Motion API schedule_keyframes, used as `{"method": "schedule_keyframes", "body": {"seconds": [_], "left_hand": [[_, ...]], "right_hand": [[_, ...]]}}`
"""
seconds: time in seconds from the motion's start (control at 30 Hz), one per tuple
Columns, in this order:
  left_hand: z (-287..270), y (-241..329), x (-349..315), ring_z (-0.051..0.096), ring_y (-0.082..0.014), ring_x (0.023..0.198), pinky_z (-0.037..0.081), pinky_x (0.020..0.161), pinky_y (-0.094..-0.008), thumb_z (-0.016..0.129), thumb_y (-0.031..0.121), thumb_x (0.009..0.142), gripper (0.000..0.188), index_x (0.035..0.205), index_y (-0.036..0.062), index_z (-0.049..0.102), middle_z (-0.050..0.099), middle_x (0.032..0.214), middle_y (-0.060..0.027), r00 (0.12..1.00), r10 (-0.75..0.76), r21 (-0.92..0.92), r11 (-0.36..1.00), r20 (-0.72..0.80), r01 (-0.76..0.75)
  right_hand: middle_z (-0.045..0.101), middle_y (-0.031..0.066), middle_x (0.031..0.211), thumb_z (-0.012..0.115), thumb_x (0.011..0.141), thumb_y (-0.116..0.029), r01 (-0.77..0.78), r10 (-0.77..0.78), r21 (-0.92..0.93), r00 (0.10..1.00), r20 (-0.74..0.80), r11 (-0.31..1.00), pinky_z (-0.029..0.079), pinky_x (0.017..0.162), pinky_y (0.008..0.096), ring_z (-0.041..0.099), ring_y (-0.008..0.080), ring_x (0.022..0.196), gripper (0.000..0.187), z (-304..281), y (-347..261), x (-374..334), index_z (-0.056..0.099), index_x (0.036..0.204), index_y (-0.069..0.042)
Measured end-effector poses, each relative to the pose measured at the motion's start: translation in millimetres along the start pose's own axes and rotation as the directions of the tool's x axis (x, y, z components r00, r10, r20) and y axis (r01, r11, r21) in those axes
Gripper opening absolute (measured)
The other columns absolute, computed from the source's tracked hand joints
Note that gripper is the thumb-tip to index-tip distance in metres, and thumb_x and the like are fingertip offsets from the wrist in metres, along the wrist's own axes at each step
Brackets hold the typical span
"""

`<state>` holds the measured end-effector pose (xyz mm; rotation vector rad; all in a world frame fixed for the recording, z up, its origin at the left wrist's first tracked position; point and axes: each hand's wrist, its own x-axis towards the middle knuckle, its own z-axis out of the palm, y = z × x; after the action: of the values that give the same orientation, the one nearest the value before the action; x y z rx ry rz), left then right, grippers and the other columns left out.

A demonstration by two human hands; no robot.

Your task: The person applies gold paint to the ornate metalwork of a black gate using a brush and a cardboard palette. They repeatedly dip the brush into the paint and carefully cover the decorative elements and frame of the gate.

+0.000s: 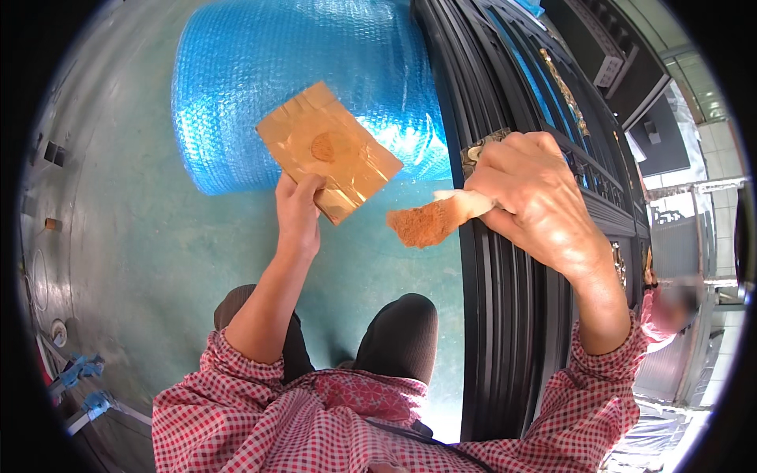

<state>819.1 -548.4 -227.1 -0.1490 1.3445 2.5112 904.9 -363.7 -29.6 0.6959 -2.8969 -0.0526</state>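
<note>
My left hand (298, 211) pinches the lower edge of a flat piece of brown cardboard (359, 150), thumb on top. A small round patch of copper-orange powder or paint (322, 147) lies near the cardboard's middle. In my right hand (536, 197), fingers closed, is a soft pale piece of cloth or foam (467, 206). Its hanging end (422, 226) is coated copper-orange. This hand is over the edge of a dark ribbed metal gate or door panel (505, 315). Behind the fingers, partly hidden, shows an ornate metallic piece (479, 150).
A big roll of blue bubble wrap (236, 94) lies on the green floor (394, 268) beyond my left hand. Gold-coloured ornaments (564, 91) sit along the dark panel. Another person in a pink checked top (661, 323) is at the far right. Blue-wrapped bars (96, 404) stand at lower left.
</note>
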Motion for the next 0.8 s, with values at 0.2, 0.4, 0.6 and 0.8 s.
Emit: {"method": "schedule_keyframes", "body": {"seconds": [0.2, 0.4, 0.6, 0.8], "left_hand": [[-3.5, -4.6, 1.7, 0.056, -0.0143, 0.087, 0.047, 0.07, -0.027, 0.043, 0.002, 0.079, 0.031, 0.109, -0.0022, 0.044, 0.054, 0.101, -0.0086, 1.0, -0.002, -0.004, 1.0, 0.008, 0.002], [-3.6, -2.3, 2.3, 0.057, -0.0151, 0.088, 0.047, 0.072, -0.0273, 0.043, 0.002, 0.08, 0.031, 0.111, -0.0026, 0.044, 0.054, 0.103, -0.009, 1.0, -0.002, -0.003, 1.0, 0.031, 0.002], [-2.2, -1.6, 2.3, 0.057, -0.0158, 0.09, 0.046, 0.073, -0.0274, 0.043, 0.002, 0.08, 0.032, 0.111, -0.0025, 0.044, 0.054, 0.104, -0.0092, 0.998, 0.006, -0.007, 1.0, 0.058, -0.005], [2.9, -1.5, 0.7, 0.057, -0.0162, 0.09, 0.046, 0.072, -0.0275, 0.043, 0.002, 0.079, 0.032, 0.111, -0.0024, 0.043, 0.053, 0.105, -0.0092, 0.999, 0.022, -0.011, 1.0, 0.035, -0.022]], "right_hand": [[0.05, 0.0031, 0.071, 0.068, 0.058, -0.004, -0.08, 0.078, -0.068, 0.997, -0.028, 0.994, 0.037, 0.073, 0.0343, 0.051, 0.0213, 0.074, 0.019, -17.3, 17.8, -7.6, 0.058, 0.074, -0.009], [0.05, 0.0035, 0.072, 0.067, 0.061, -0.004, -0.061, 0.06, -0.078, 0.998, -0.01, 0.995, 0.037, 0.074, 0.034, 0.051, 0.0233, 0.074, 0.018, -18.2, 24.6, -12.1, 0.056, 0.075, -0.009], [0.052, 0.0041, 0.075, 0.067, 0.061, -0.004, -0.018, 0.021, 0.078, 0.999, -0.042, 0.997, 0.036, 0.086, 0.0376, 0.053, 0.0243, 0.079, 0.018, -7.3, 15.7, -14.8, 0.057, 0.076, -0.007], [0.052, 0.0045, 0.077, 0.066, 0.061, -0.003, -0.039, 0.043, 0.058, 0.996, -0.078, 0.998, 0.037, 0.086, 0.0402, 0.052, 0.0248, 0.078, 0.02, -15.9, 26.4, -21.0, 0.055, 0.078, -0.006]]}}
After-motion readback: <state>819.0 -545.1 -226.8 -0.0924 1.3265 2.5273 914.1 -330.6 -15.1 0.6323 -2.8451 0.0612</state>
